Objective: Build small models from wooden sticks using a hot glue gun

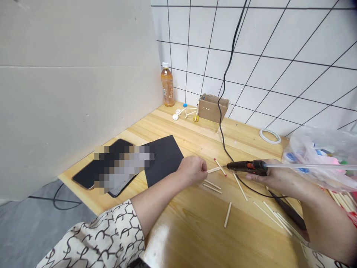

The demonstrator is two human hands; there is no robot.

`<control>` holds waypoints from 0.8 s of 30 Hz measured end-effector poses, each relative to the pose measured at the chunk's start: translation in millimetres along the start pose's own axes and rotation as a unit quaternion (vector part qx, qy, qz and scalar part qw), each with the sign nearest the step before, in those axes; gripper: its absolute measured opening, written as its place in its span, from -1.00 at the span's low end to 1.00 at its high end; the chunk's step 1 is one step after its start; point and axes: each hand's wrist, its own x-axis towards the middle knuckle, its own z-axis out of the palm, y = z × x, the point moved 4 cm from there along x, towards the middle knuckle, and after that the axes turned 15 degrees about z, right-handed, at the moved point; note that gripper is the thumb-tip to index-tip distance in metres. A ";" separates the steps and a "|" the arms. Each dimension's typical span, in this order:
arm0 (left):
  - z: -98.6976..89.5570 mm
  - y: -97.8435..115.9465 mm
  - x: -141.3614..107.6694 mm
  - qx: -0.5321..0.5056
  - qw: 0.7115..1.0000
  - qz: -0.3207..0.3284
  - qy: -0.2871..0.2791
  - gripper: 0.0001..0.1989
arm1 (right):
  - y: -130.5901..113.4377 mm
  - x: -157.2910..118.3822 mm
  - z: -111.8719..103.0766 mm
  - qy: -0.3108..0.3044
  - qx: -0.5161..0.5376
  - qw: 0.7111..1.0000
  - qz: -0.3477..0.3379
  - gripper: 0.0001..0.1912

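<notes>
My left hand (193, 170) is closed in a pinch on the end of a pale wooden stick (214, 170) above the table. Against that stick's far end lies a matchstick with red tips (221, 167), set crosswise. In my right hand (272, 175) is a black hot glue gun (247, 167), its nozzle pointing left, close to where the two sticks meet. A long clear glue stick (304, 166) juts out of its back. Several loose wooden sticks (228, 214) lie below and between my hands.
A black card (164, 158) and two phones (89, 173) lie left. At the back stand a bottle (167, 87), a stick model (186, 111) and a cardboard box (213, 109). The black cord (222, 130) crosses the table. Right are a tape roll (270, 136) and plastic bag (306, 143).
</notes>
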 end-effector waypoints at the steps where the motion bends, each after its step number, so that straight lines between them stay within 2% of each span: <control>1: 0.1 -0.1 0.0 -0.001 1.000 0.000 0.002 -0.86 | 1.6 -0.3 -2.4 0.009 -0.001 1.000 0.001 -0.58; 5: 1.3 -0.7 0.2 0.004 1.000 -0.004 -0.004 -0.85 | 7.6 0.5 -8.0 0.063 -0.004 0.998 -0.022 -0.65; 8: 1.9 -0.9 0.4 0.007 1.000 -0.006 -0.007 -0.85 | 10.6 5.1 -8.7 0.138 -0.031 0.989 -0.044 -0.81; 10: 1.9 -0.8 0.4 0.007 1.000 -0.004 -0.004 -0.85 | 14.4 12.2 -9.7 0.200 -0.092 0.975 -0.015 -0.87; 12: 2.0 -0.9 0.4 0.006 1.000 -0.004 -0.002 -0.85 | 21.4 23.0 -12.5 0.243 -0.158 0.956 0.052 -0.85; 14: 1.9 -0.8 0.4 0.007 1.000 -0.005 0.000 -0.84 | 31.5 37.1 -15.8 0.241 -0.192 0.944 0.115 -0.78; 17: 1.4 -0.2 0.6 0.007 1.000 -0.004 0.001 -0.85 | 50.5 61.0 -19.6 0.194 -0.187 0.949 0.164 -0.72; 20: 0.9 0.4 0.7 0.010 1.000 -0.002 0.001 -0.86 | 68.5 82.5 -20.2 0.164 -0.174 0.957 0.166 -0.69; 24: 0.6 0.3 0.7 0.010 1.000 -0.004 0.005 -0.86 | 80.2 100.7 -14.4 0.142 -0.156 0.970 0.121 -0.72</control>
